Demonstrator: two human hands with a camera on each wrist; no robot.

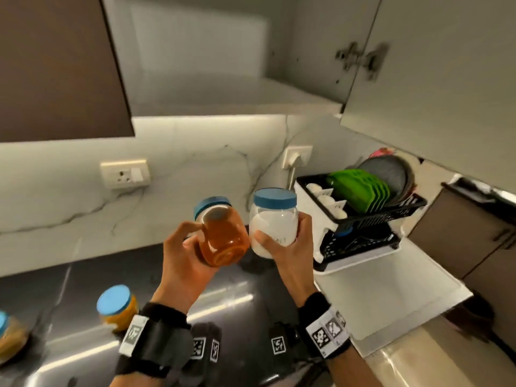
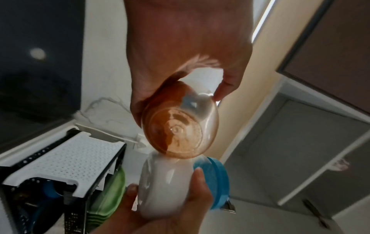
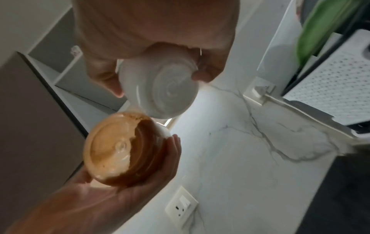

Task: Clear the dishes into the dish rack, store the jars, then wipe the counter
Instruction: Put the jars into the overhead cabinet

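L hand (image 1: 185,256) raised over desk (image 1: 237,286), fingers wrapped round tilted orange jar (image 1: 223,236); R hand (image 1: 290,247) alongside, fingers gripping upright white jar (image 1: 272,222). Jars touching.

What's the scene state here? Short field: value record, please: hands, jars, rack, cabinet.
left hand: grips orange-filled jar, tilted, raised above the counter
right hand: grips white-filled jar, roughly upright, blue lid on
jars in hands: side by side; contact unclear
jars on counter: two blue-lidded jars, one near the left wrist, one at the left edge
dish rack: holds green plates and a dark plate
upper cabinet: door open, visible shelf bare
counter: dark, glossy
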